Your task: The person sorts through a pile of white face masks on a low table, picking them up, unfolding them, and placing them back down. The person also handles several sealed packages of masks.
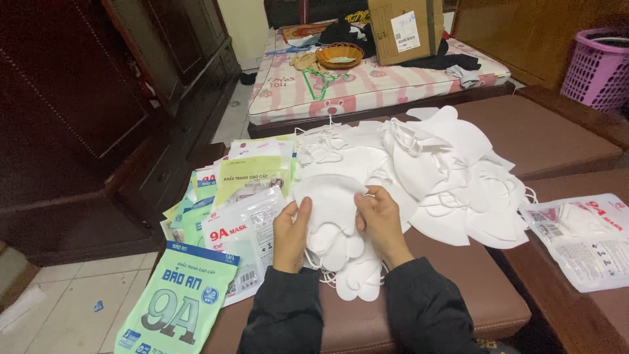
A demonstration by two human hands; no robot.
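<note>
Your left hand and right hand both pinch a soft white folded mask, held just above the brown padded desk. Behind it lies a loose pile of masks, smooth and curved. To your left, flat green pouches and clear glossy pouches overlap; another clear pouch lies at the right.

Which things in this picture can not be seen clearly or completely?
- Head view: how many white masks the left hand and right hand hold; the layers overlap.
- Green pouch: bottom cut off by the picture edge.
- Basket contents: too small.
</note>
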